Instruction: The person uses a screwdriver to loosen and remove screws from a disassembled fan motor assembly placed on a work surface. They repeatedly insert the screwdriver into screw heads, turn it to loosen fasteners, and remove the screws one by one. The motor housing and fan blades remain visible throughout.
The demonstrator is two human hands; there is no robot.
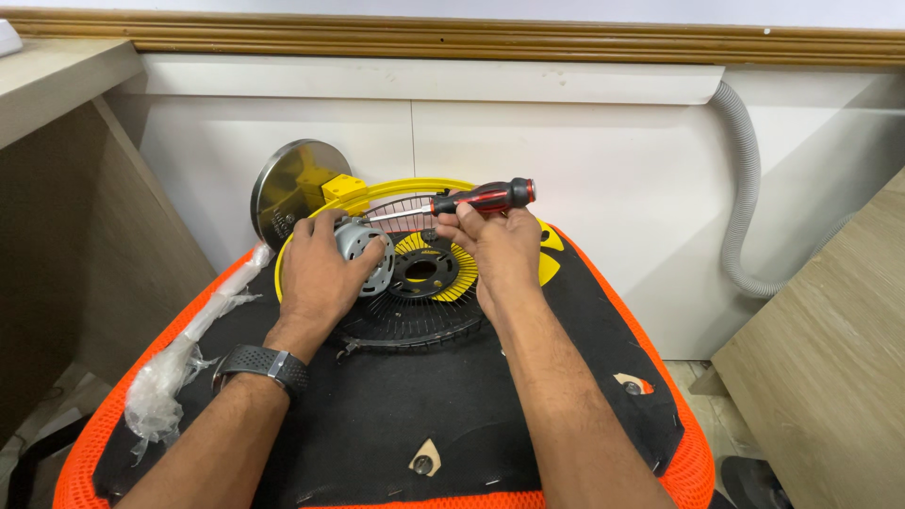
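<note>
Nearest the camera lies the upturned chair seat [396, 424], black underneath with an orange mesh edge, and it serves as the workbench. At its left edge lies one crumpled strip of clear plastic wrap [179, 363].

Further along the seat, past its middle, lies the fan, taken partly apart. One black wire grille [415, 325] lies flat on the seat with the yellow ribbed ring [443, 269] inside it. One yellow hoop [377, 193] stands up just behind the grille. One small grey motor [363, 253] sits at the left of the grille.

The left hand [320, 273], with a dark watch [264, 366] on its wrist, is clenched over the motor and holds it steady. The right hand [500, 250] grasps one screwdriver [471, 201] with a red and black handle, its thin shaft pointing left toward the top of the motor.

By the look of it, the work is in the middle: the grille is already off and lying flat, the motor is out in the open, and a screw at the motor is under the tool. Whether it goes in or comes out I cannot tell. No loose screws show on the seat.

Beyond the seat's far edge, one round metal base [287, 188] with a yellow block [344, 190] leans against the white wall panel [566, 151]. To the seat's right, one grey ribbed hose [745, 188] runs down the wall.
</note>
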